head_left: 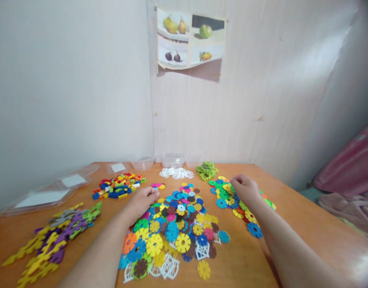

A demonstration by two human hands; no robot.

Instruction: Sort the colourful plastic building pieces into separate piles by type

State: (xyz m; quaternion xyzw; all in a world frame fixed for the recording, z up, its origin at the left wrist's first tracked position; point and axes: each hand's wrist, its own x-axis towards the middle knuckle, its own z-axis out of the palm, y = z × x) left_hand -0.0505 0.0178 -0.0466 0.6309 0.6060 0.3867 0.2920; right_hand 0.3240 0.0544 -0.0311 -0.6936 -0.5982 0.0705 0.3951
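My left hand (144, 202) is closed, its fingers curled at the upper left edge of a big heap of notched plastic discs (184, 243) in yellow, blue, brown, pink and other colours. Whether anything is in its fingertips is hidden. Over a second, smaller pile of notched discs (221, 203) on the right is my right hand (246, 190), thumb and fingers pinched together. What it pinches, if anything, does not show clearly. White lattice pieces (169, 267) lie among the discs of the big heap, mostly along its near edge.
On the wooden table (309, 224) are a pile of coloured bricks (119, 186), purple and yellow branching pieces (52, 244), white lattice pieces (176, 173) and green pieces (207, 171). Clear containers (172, 160) stand at the back; flat lids (41, 199) lie left.
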